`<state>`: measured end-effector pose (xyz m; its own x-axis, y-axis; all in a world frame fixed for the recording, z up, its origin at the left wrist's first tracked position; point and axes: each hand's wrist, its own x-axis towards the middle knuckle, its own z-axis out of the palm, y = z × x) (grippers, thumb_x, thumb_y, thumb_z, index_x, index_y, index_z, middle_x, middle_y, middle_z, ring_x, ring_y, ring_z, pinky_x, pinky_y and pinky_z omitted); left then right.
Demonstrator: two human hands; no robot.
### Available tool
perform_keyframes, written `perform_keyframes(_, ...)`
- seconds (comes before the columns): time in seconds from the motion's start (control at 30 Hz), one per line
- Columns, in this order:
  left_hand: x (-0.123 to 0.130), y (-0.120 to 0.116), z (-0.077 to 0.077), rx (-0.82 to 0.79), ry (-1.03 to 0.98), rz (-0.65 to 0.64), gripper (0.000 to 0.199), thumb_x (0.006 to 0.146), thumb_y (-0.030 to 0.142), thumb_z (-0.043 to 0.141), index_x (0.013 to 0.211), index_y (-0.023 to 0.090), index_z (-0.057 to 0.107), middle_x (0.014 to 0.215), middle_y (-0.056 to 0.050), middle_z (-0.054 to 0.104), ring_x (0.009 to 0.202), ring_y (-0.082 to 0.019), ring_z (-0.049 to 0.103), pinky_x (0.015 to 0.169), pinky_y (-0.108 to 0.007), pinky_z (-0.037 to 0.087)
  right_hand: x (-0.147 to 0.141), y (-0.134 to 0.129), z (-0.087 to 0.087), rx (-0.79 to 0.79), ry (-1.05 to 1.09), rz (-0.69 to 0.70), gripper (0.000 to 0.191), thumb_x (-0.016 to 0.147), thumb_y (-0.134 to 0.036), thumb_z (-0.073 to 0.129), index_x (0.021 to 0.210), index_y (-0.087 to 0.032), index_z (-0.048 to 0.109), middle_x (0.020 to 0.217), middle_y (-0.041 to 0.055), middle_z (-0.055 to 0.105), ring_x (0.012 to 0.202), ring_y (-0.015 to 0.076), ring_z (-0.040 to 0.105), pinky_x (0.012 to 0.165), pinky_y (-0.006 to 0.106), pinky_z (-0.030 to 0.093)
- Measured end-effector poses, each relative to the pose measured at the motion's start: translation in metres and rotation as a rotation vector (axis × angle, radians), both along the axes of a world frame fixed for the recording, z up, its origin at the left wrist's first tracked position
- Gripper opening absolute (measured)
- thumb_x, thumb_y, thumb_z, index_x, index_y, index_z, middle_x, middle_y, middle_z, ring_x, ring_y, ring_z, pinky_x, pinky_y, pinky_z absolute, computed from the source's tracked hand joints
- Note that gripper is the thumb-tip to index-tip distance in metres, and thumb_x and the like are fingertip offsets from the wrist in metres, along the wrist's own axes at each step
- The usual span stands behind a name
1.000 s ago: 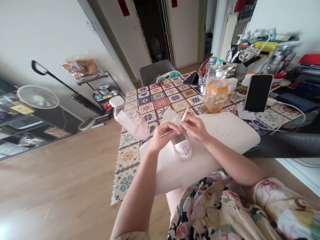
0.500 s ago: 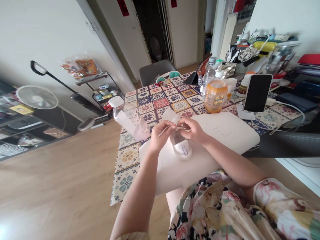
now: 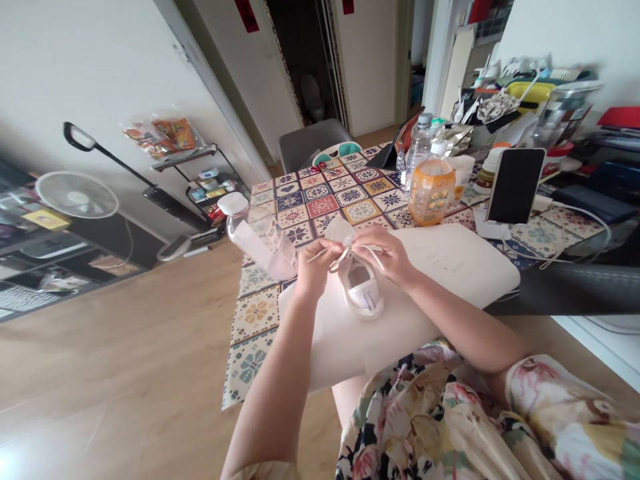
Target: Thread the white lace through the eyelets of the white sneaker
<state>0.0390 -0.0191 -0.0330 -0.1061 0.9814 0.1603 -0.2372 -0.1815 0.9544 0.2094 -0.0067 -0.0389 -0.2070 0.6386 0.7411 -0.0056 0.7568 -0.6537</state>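
A small white shoe (image 3: 369,301) rests on a white sheet (image 3: 440,260) near the table edge, its heel toward me. My left hand (image 3: 317,263) pinches a white shoelace (image 3: 336,261) just left of the shoe's front. On the other side, my right hand (image 3: 383,252) is closed on the lace too, with a lace end hanging below its fingers. Between the hands the lace crosses and forms a loop. Both hands partly hide the front of the shoe.
A clear bottle with a white cap (image 3: 233,203) stands left of the hands on the patterned tablecloth (image 3: 255,313). An orange-labelled container (image 3: 433,193), a phone on a stand (image 3: 517,187) and piled items are at the right. A grey chair (image 3: 313,140) stands beyond.
My hands have moved slightly apart. A loop of lace now shows between them, and a lace end now shows below my right fingers. The shoe has stayed in place.
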Motion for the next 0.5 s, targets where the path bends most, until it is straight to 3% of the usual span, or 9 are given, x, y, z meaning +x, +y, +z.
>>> perform_keyframes(0.13,-0.008,0.007,0.005,0.036,-0.276,0.073,0.040,0.069,0.039,0.081,0.066,0.018,0.047,0.067,0.003,0.066,0.068,-0.009,0.065,0.074,-0.024,0.053,0.006,0.008,0.004,-0.318,0.348,0.152,0.030,0.084,-0.054,0.062,0.081,-0.025,0.058,0.086,0.0035,0.067,0.092,0.0208,0.064,0.089,0.040,0.049)
perform_keyframes(0.23,-0.018,0.008,0.013,0.063,-0.359,0.059,0.039,0.082,0.035,0.070,0.066,0.019,0.039,0.049,0.010,0.041,0.046,-0.004,0.047,0.061,-0.018,0.050,0.012,0.014,0.007,-0.529,0.498,0.299,0.035,0.085,-0.057,0.058,0.076,-0.025,0.045,0.063,-0.0030,0.051,0.065,0.0164,0.057,0.075,0.036,0.052)
perform_keyframes(0.33,-0.029,0.004,0.018,0.023,-0.192,0.031,0.042,0.083,0.037,0.068,0.064,0.020,0.034,0.046,0.011,0.028,0.036,-0.003,0.026,0.038,-0.016,0.026,0.020,0.016,0.010,-0.596,0.499,0.288,0.041,0.086,-0.059,0.055,0.072,-0.025,0.037,0.053,-0.0068,0.027,0.045,0.0130,0.033,0.050,0.028,0.041)
perform_keyframes(0.43,-0.038,0.001,0.017,-0.048,0.053,-0.003,0.041,0.076,0.042,0.073,0.069,0.021,0.038,0.045,0.011,0.032,0.036,-0.003,0.024,0.036,-0.016,0.015,0.024,0.016,0.010,-0.591,0.533,0.207,0.047,0.086,-0.065,0.050,0.069,-0.025,0.032,0.051,-0.0081,0.015,0.042,0.0116,0.015,0.041,0.025,0.023)
perform_keyframes(0.5,-0.043,-0.001,0.015,-0.092,0.187,-0.053,0.040,0.073,0.044,0.073,0.070,0.021,0.041,0.045,0.011,0.034,0.036,-0.003,0.024,0.038,-0.016,0.014,0.025,0.015,0.010,-0.588,0.545,0.203,0.051,0.086,-0.068,0.049,0.066,-0.025,0.031,0.049,-0.0087,0.013,0.041,0.0108,0.011,0.041,0.025,0.019)
